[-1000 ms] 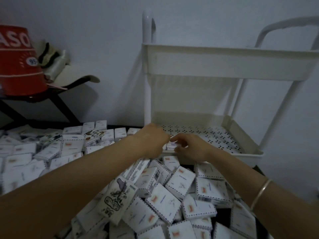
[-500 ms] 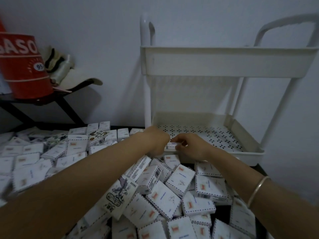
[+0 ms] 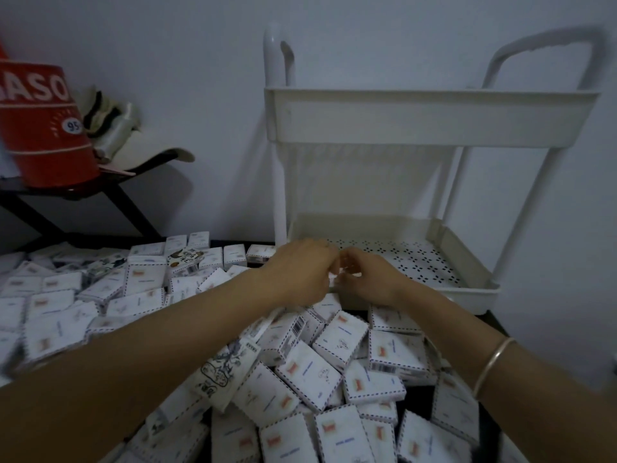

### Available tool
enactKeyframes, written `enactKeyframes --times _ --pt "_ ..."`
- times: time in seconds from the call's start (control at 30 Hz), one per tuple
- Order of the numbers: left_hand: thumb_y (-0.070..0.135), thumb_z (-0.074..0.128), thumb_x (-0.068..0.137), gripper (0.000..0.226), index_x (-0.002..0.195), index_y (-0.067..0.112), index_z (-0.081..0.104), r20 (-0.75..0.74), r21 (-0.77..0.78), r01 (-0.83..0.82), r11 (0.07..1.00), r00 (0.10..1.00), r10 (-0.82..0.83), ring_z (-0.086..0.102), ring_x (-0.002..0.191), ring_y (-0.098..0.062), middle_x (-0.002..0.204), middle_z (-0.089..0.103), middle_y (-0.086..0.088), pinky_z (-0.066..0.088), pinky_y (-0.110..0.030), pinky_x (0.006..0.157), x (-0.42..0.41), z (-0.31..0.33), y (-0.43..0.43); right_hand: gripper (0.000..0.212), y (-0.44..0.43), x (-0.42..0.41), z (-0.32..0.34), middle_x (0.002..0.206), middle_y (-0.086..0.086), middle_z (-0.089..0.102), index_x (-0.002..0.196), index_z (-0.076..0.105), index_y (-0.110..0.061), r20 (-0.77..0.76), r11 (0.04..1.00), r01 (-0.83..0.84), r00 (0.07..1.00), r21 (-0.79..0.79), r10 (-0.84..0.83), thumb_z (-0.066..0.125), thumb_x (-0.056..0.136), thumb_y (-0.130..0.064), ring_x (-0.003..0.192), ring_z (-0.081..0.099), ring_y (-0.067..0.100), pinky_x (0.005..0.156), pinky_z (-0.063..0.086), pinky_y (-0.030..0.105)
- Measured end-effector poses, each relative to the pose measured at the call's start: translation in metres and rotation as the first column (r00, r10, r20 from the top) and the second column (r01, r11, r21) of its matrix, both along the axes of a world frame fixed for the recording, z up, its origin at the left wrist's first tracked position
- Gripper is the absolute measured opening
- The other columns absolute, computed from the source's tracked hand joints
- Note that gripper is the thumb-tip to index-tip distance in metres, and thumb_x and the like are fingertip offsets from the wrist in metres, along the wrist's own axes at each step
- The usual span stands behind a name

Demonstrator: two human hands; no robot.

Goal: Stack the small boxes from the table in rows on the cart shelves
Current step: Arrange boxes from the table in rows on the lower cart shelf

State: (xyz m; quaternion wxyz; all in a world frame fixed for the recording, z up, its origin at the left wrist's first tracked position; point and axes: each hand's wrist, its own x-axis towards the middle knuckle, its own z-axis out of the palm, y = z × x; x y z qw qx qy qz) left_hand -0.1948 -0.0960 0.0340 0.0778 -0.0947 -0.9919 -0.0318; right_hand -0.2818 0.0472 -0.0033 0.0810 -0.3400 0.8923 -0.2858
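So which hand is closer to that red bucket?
Left. The left hand hovers right of the red bucket, by the front edge of the cart shelf; the right hand is beside it, farther right.

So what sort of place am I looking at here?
Likely a home storeroom or small shop's back room, not certain: identical small boxes heaped on a dark table, a white shelved cart against a plain wall, and a red tin on a side stand.
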Motion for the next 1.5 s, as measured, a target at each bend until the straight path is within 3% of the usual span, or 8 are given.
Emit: enactKeyframes --times 0.33,0.67,0.87,1.03,1.13,1.23,1.37,1.5 --pt "0.037 0.072 0.083 0.054 0.132 0.034 0.048 0.32 0.295 0.067 0.953 0.933 -0.164 0.054 0.106 -0.006 0.122 0.054 0.017 0.048 -0.029 0.094 0.039 -0.019 0.013 0.011 0.072 0.048 0.027 0.086 -0.014 0.058 0.091 0.059 -0.027 -0.227 0.992 0.121 0.966 -0.033 -0.125 0.058 0.092 -0.016 0.078 0.056 0.008 0.069 0.045 0.022" --pt "0.03 0.077 0.077 0.045 0.117 0.032 0.055 0.249 0.343 0.067 0.937 0.955 -0.159 0.053 0.098 -0.006 0.112 0.051 0.01 0.049 -0.027 0.084 0.04 -0.012 0.021 0.036 0.091 0.095 0.027 0.103 -0.012 0.058 0.107 0.057 -0.029 -0.219 0.932 -0.018 0.97 0.363 0.104 0.069 0.081 -0.051 0.09 0.054 0.007 0.08 0.049 0.026" --pt "0.021 0.074 0.079 0.037 0.1 0.046 0.056 0.222 0.503 0.012 0.864 0.965 -0.143 0.058 0.088 0.005 0.103 0.06 0.021 0.048 -0.011 0.072 0.044 -0.011 0.016 0.057 0.096 0.091 0.023 0.096 -0.024 0.049 0.125 0.051 -0.036 -0.077 0.945 -0.039 0.995 0.324 0.067 0.071 0.076 -0.057 0.078 0.047 -0.008 0.066 0.035 0.007" --pt "0.017 0.07 0.082 0.041 0.113 0.04 0.056 0.212 0.566 -0.036 0.824 0.972 -0.104 0.064 0.085 -0.007 0.103 0.057 0.013 0.055 -0.019 0.064 0.041 -0.001 0.006 0.048 0.099 0.088 0.021 0.082 -0.019 0.05 0.109 0.062 -0.029 -0.003 0.969 0.009 1.0 0.249 -0.009 0.075 0.072 -0.057 0.068 0.048 -0.003 0.059 0.035 0.011" --pt "0.018 0.069 0.082 0.048 0.122 0.038 0.054 0.099 0.529 -0.029 0.848 0.995 -0.028 0.063 0.083 -0.008 0.103 0.055 0.014 0.053 -0.02 0.063 0.031 0.014 0.001 0.042 0.099 0.084 0.026 0.073 -0.01 0.052 0.099 0.064 -0.024 0.221 0.996 0.084 0.971 0.023 -0.087 0.081 0.069 -0.048 0.053 0.048 -0.001 0.057 0.044 0.02" --pt "0.015 0.071 0.08 0.036 0.113 0.025 0.061 -0.113 0.349 0.011 0.937 0.993 0.03 0.059 0.087 -0.012 0.104 0.061 0.004 0.048 -0.023 0.068 0.011 0.033 -0.01 0.048 0.092 0.075 0.033 0.087 0.003 0.068 0.097 0.063 -0.017 0.382 0.971 0.168 0.92 -0.172 -0.092 0.082 0.062 -0.043 0.067 0.069 0.019 0.065 0.058 0.035" --pt "0.015 0.065 0.083 0.035 0.116 0.018 0.058 -0.208 0.048 -0.057 0.997 0.976 0.066 0.055 0.096 -0.023 0.11 0.054 -0.004 0.047 -0.037 0.08 -0.017 0.053 -0.033 0.039 0.077 0.058 0.041 0.097 0.012 0.071 0.097 0.059 -0.008 0.427 0.895 0.256 0.901 -0.366 -0.083 0.081 0.07 -0.025 0.075 0.072 0.019 0.057 0.056 0.021" --pt "0.014 0.06 0.086 0.033 0.118 0.016 0.051 -0.203 -0.343 -0.063 0.937 0.979 -0.008 0.056 0.085 -0.024 0.111 0.051 -0.005 0.038 -0.032 0.064 -0.036 0.049 -0.031 0.033 0.056 0.038 0.045 0.105 0.015 0.067 0.102 0.057 -0.006 0.479 0.818 0.301 0.877 -0.49 -0.036 0.078 0.077 -0.009 0.081 0.073 0.021 0.066 0.059 0.027"
